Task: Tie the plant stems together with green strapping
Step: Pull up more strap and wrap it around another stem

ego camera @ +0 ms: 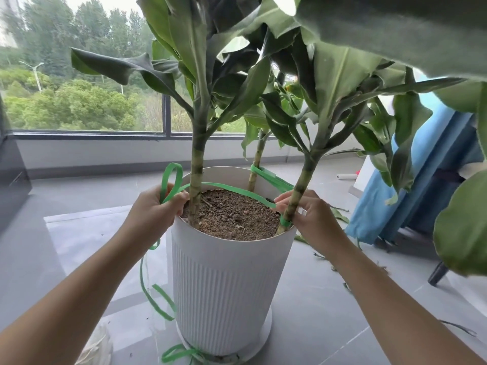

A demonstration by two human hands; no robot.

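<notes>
A white ribbed pot (226, 288) holds soil and three stems: a left stem (196, 180), a back stem (256, 164) and a right stem (297, 193). Green strapping (237, 190) runs from the back stem to the right stem, wraps low around the right stem, then crosses the soil to the left. My left hand (155, 209) grips the strapping at the pot's left rim, a loop sticking up above it and the tail hanging to the floor. My right hand (308, 214) pinches the strapping against the right stem.
The pot stands on a white saucer (263, 335) on a grey tiled floor by a window. More strapping lies at the saucer's front. A chair draped in blue cloth (421, 180) stands right. Large leaves hang overhead; leaf scraps lie on the floor at right.
</notes>
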